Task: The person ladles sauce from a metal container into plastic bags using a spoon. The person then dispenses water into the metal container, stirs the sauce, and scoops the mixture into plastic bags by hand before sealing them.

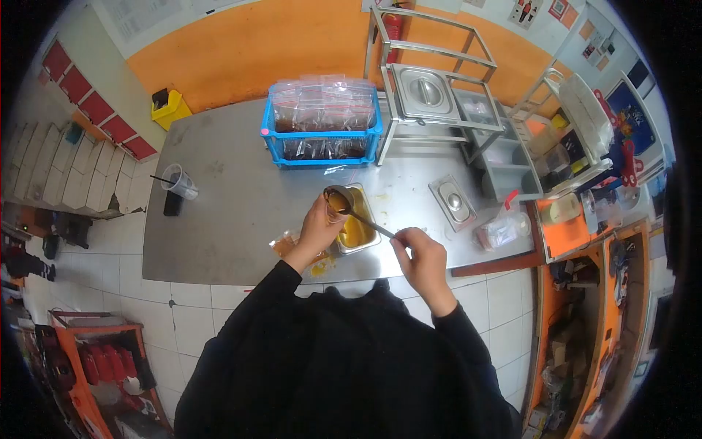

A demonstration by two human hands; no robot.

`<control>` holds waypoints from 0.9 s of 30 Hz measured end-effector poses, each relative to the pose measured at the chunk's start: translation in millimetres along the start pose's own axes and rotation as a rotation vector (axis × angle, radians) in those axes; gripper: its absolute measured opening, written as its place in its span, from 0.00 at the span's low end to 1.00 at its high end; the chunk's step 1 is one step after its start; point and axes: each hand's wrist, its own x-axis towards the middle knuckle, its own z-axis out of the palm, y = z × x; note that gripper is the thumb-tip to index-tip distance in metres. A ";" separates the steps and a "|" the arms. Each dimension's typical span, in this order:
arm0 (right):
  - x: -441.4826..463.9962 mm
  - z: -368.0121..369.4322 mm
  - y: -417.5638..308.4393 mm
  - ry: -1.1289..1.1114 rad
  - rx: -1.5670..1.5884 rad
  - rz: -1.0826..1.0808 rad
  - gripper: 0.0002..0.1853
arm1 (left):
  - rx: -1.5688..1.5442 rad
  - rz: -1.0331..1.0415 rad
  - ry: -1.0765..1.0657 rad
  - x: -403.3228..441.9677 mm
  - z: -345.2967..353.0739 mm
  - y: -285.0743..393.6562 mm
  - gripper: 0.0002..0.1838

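My right hand (423, 262) is closed around the handle end of a dark ladle (374, 226). The ladle's bowl, with brownish-yellow liquid in it, is tilted at the fingers of my left hand (319, 230). That hand is closed on what looks like a small clear plastic bag (336, 215), mostly hidden by fingers and ladle. Just right of it stands a rectangular steel pan (375, 240) holding yellow-orange sauce. Beneath my left wrist lies a clear packet with reddish-brown contents (287, 244), beside yellow spills on the steel table (227, 227).
A blue crate (322, 137) of filled zip bags stands at the back, beside a metal rack (386, 130) with a lidded pan. A steel lid (453, 203) and a tied plastic bag (504, 230) lie to the right. At left are a plastic cup (181, 183) and a black phone-like object (172, 204).
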 end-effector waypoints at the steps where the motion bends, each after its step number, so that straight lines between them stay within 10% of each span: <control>1: 0.0 -1.4 -0.2 0.011 -0.045 -0.039 0.04 | -0.003 0.011 -0.001 0.3 0.5 2.5 0.24; 14: 0.7 -15.3 -6.3 0.057 -0.451 -0.295 0.05 | 0.121 0.094 -0.030 1.9 3.6 13.5 0.24; 27: -11.4 36.3 52.1 -0.229 -0.436 0.067 0.06 | 0.075 -0.003 -0.001 -10.6 7.1 0.2 0.18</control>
